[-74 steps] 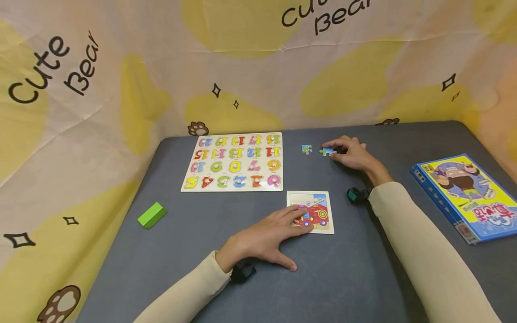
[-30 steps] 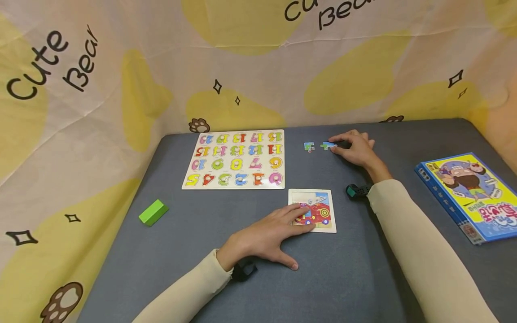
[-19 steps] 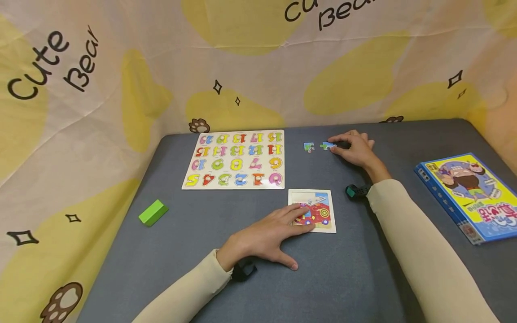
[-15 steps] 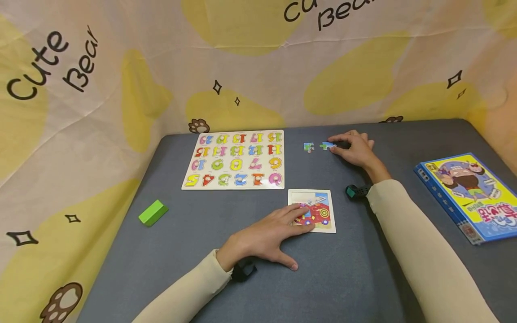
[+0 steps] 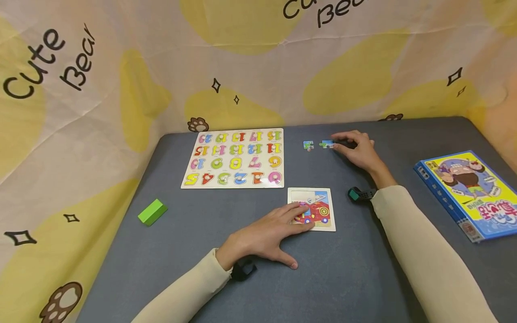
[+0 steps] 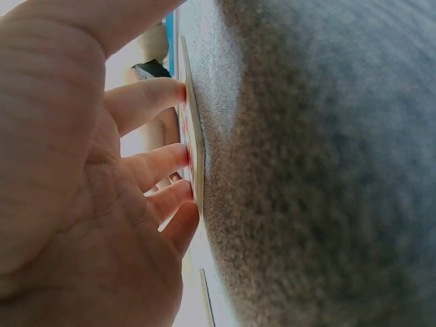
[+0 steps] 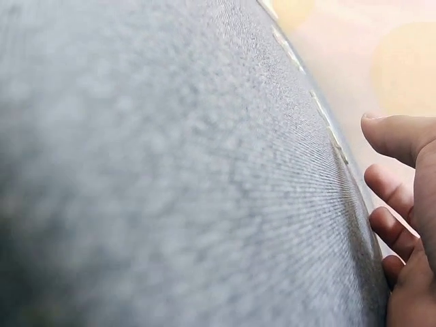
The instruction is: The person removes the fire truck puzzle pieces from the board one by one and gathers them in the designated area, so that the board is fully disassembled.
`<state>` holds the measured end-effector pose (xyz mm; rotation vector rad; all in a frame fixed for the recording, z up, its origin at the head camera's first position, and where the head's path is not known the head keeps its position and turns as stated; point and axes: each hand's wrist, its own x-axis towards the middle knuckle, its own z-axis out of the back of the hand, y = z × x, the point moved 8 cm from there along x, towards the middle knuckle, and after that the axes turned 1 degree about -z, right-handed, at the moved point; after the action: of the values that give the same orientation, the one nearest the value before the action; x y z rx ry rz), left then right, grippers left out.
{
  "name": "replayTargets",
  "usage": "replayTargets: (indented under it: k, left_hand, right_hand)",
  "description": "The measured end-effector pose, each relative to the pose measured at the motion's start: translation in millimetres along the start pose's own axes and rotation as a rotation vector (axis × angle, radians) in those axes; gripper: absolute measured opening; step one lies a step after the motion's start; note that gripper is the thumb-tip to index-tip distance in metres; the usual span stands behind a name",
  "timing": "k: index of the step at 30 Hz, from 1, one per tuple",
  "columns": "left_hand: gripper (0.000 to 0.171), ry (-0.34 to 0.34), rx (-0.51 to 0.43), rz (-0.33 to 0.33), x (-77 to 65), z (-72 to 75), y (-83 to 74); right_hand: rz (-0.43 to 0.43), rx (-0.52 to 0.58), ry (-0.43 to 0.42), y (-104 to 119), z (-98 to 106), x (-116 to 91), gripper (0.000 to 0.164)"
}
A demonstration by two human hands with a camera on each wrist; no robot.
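Observation:
My left hand lies across a small puzzle board with a red car picture. Its fingers are spread, the thumb out to the side, hiding the board's left part. In the left wrist view, fingertips touch the board's face. My right hand is at the back of the table, just right of a blue and green jigsaw piece. Nothing shows between its thumb and fingers in the right wrist view, where the thumb stands apart from the loosely bent fingers. Further left lies another jigsaw piece.
A number puzzle board lies at the back left. A green block is near the left table edge. On the right lies a blue and yellow box. Printed fabric hangs behind the grey table.
My right hand has drawn slightly right, away from the blue and green jigsaw piece, which stays on the table. Earlier its fingertips were at that piece. The left hand has stayed on the board.

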<state>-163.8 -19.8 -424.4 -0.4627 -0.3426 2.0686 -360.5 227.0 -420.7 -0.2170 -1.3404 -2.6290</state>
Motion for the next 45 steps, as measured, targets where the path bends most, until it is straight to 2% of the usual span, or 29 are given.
replayTargets:
  k: [5,13,19,28,33,37,45]
  left_hand:
    - [0.099,0.006,0.007,-0.001,0.2,0.5,-1.1]
    - [0.098,0.002,0.001,-0.004,0.9,0.0,0.4]
    - [0.098,0.006,0.000,0.003,1.2,1.4,0.5]
    - [0.098,0.001,-0.010,-0.016,2.0,1.4,1.4]
    - [0.098,0.007,-0.021,-0.010,2.2,1.0,2.0]
    - [0.097,0.012,-0.019,-0.003,1.8,0.7,2.2]
    - [0.096,0.008,-0.025,-0.003,1.7,1.5,1.0]
  right_hand:
    - [0.014,0.043,-0.005,1.3,2.1,-8.3,0.033]
    - [0.019,0.050,0.062,6.8,-1.2,-28.8,0.033]
    - [0.045,0.054,0.147,17.0,-10.9,-45.3,0.030]
    - [0.201,0.047,0.314,46.7,-30.7,-71.2,0.024]
    - [0.247,0.019,0.425,55.4,-44.9,-82.8,0.025]
    - [0.258,-0.023,0.488,58.0,-53.3,-87.3,0.025]
    - [0.248,-0.084,0.549,63.1,-57.3,-93.7,0.028]
